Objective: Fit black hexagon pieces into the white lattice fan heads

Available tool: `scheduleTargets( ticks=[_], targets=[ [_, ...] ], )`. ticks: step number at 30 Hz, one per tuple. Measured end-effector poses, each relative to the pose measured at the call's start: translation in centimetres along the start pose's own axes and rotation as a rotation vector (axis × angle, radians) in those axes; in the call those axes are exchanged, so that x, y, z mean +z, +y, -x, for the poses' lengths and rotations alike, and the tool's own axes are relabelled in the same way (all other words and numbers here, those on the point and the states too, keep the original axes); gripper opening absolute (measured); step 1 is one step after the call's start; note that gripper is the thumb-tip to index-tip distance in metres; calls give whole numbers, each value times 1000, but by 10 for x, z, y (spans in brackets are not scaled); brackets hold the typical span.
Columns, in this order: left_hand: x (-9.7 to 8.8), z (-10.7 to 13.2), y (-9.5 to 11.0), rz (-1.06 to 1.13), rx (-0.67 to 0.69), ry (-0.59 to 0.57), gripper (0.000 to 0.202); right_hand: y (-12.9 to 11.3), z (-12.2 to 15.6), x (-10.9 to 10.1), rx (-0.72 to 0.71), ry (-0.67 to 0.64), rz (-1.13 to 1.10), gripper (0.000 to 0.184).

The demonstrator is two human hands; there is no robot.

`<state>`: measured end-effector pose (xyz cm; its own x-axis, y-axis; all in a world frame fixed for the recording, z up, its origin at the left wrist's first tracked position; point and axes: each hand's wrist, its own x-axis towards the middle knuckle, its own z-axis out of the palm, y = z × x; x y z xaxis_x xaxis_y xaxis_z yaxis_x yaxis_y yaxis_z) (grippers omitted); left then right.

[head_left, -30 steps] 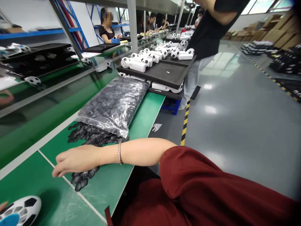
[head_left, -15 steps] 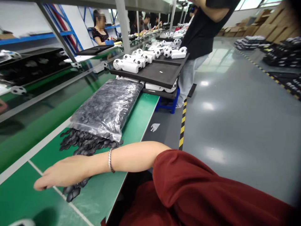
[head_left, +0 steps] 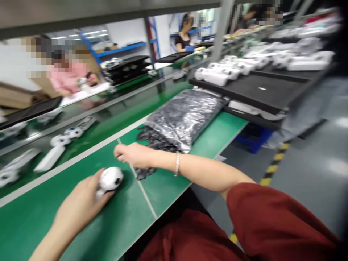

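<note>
My left hand [head_left: 84,201] is closed around a white device with a black-spotted soccer-ball head [head_left: 111,178], held over the green tabletop [head_left: 119,232]. To its right, my right hand [head_left: 134,155] has its fingers curled together, and what they hold, if anything, is hidden. Small black flat pieces [head_left: 159,139] lie in a loose heap beside and beyond my right hand. They spread from the mouth of a clear plastic bag [head_left: 187,114] full of the same dark pieces.
Black trays [head_left: 269,90] with white soccer-ball devices [head_left: 217,74] stand stacked at the back right. More such devices [head_left: 51,156] lie on the conveyor at left. Across the line sits a person in pink [head_left: 72,78]. A striped floor line [head_left: 274,163] runs at right.
The view has swung left, bringing my left hand with the soccer-ball device into sight. My right hand stays closed near the black pieces, now close to the device.
</note>
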<state>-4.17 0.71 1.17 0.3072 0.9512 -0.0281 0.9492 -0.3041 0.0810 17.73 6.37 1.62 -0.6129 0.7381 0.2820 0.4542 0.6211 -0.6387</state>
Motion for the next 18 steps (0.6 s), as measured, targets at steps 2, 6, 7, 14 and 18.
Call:
scheduleTargets(
  ticks=[2,6,7,14,18],
  targets=[
    [0,5,4,-33,35,-35,59,4,1,5,27,86,-106,6],
    [4,-1,9,195,-10,12,62,10,6,17,-34,242,-200,4],
    [7,-2,7,259,-34,35,64,10,8,20,-13,236,-248,4],
    [20,-1,-2,437,-54,117,72,-4,18,42,-37,50,-325,4],
    [21,2,1,444,-54,132,74,-7,15,51,-110,77,-212,4]
  ],
)
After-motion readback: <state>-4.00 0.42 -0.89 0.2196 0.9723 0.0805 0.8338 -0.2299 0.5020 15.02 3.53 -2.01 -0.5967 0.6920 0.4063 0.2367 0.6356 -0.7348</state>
